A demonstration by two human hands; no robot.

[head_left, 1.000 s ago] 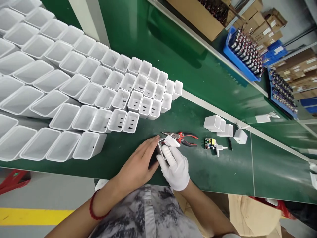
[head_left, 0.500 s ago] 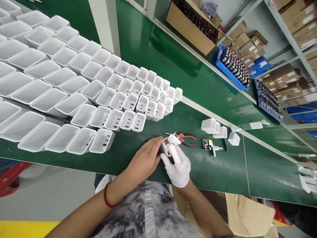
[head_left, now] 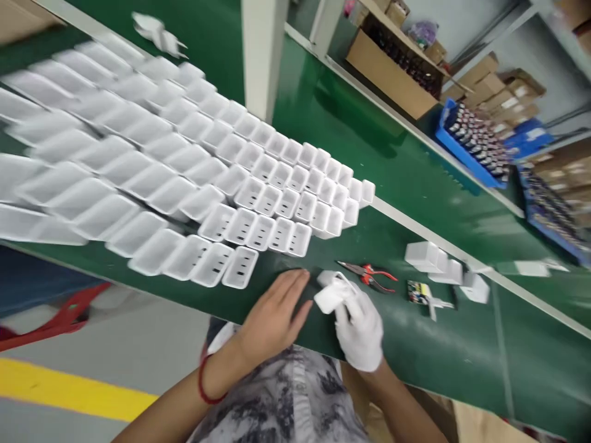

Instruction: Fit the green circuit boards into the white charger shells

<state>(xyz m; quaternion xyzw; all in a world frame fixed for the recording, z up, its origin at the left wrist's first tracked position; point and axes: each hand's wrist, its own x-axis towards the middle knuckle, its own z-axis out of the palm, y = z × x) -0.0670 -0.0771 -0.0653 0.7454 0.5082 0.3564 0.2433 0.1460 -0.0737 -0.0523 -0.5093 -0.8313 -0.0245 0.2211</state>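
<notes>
My right hand (head_left: 361,329), in a white glove, is closed on a small white plastic case (head_left: 331,295). A flat white end piece on the case faces me, and the gloved fingers hide part of it. Bare and with fingers stretched out, my left hand (head_left: 276,311) is just left of the case, apart from it and holding nothing. Red-handled pliers (head_left: 368,274) lie on the green bench beyond the gloved hand. Farther right is a circuit board (head_left: 418,293) with a white plug part (head_left: 436,304) beside it.
Rows of open white plastic cases (head_left: 240,227) cover the bench's left side. Several white cases (head_left: 427,255) stand at the right by the white divider strip. A white post (head_left: 262,61) rises behind the rows. Blue trays (head_left: 471,147) of parts and a cardboard box (head_left: 392,74) sit farther back.
My left hand has come off the case, its fingers now apart from it. The case has turned in my gloved hand, its end piece swinging toward me. The camera view has shifted left.
</notes>
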